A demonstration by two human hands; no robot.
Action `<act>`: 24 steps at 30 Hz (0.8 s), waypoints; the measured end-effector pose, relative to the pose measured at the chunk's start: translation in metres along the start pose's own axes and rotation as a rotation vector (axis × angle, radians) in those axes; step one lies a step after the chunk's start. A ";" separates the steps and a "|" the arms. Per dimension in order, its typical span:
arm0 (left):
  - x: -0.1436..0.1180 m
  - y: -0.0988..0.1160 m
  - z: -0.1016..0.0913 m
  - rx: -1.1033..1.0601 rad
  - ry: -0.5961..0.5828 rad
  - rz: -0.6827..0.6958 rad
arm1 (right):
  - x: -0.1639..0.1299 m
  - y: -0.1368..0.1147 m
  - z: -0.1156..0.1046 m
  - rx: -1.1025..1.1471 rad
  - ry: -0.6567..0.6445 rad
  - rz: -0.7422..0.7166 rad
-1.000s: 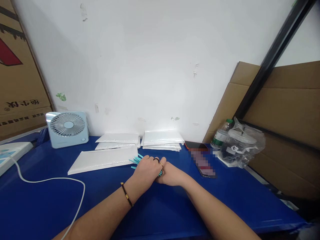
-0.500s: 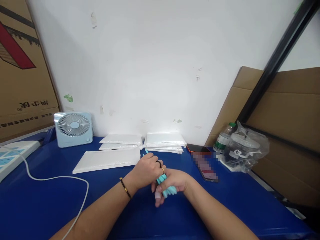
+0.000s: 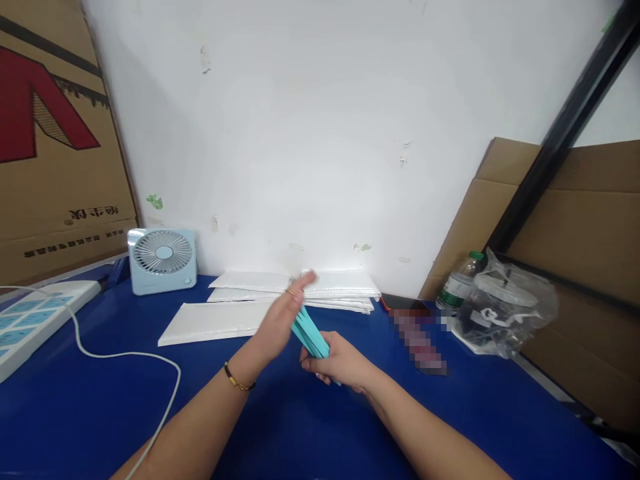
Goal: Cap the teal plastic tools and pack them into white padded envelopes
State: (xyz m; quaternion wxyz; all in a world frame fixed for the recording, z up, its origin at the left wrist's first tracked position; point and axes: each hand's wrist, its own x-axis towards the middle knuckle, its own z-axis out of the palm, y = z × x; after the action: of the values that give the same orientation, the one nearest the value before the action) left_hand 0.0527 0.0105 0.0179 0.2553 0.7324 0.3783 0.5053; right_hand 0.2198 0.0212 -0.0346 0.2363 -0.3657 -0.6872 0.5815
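A bundle of long, thin turquoise strips (image 3: 309,333) slants up and to the left over the middle of the table. Wrapped round its lower end, my right hand (image 3: 340,362) grips the strips tightly. My left hand (image 3: 284,313) is held edge-on with its fingers stretched out, and its palm lies at the upper end of the bundle. Its fingertips are blurred by motion. What the strips are exactly I cannot make out. Behind my left hand lie flat white padded mailers (image 3: 215,320), some in stacks against the wall.
On the blue table (image 3: 125,420), a light-blue fan (image 3: 164,261) and a white power strip (image 3: 50,313) with a cable (image 3: 173,393) stand left. To the right are a blurred-out phone (image 3: 420,343), a green-capped bottle (image 3: 457,283) and a plastic-wrapped container (image 3: 503,307). Cardboard (image 3: 590,267) borders that side.
My left hand has opened from its grasp on the strips and flattened at their upper end. The bundle now points up-left in my right hand. The view has shifted slightly left.
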 end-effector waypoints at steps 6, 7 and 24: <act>-0.002 0.008 -0.002 0.266 0.015 0.054 | -0.001 -0.002 -0.001 -0.021 0.036 -0.045; -0.001 0.006 -0.003 0.341 0.008 0.085 | -0.002 -0.004 -0.003 -0.013 0.049 -0.048; -0.004 0.002 0.045 -1.001 0.046 -0.316 | 0.003 -0.002 0.002 -0.264 0.237 -0.157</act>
State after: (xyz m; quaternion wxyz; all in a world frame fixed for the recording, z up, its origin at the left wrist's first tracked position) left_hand 0.0945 0.0063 0.0007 0.6389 0.4434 0.2020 0.5953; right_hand 0.2160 0.0218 -0.0334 0.3101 -0.4046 -0.7513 0.4192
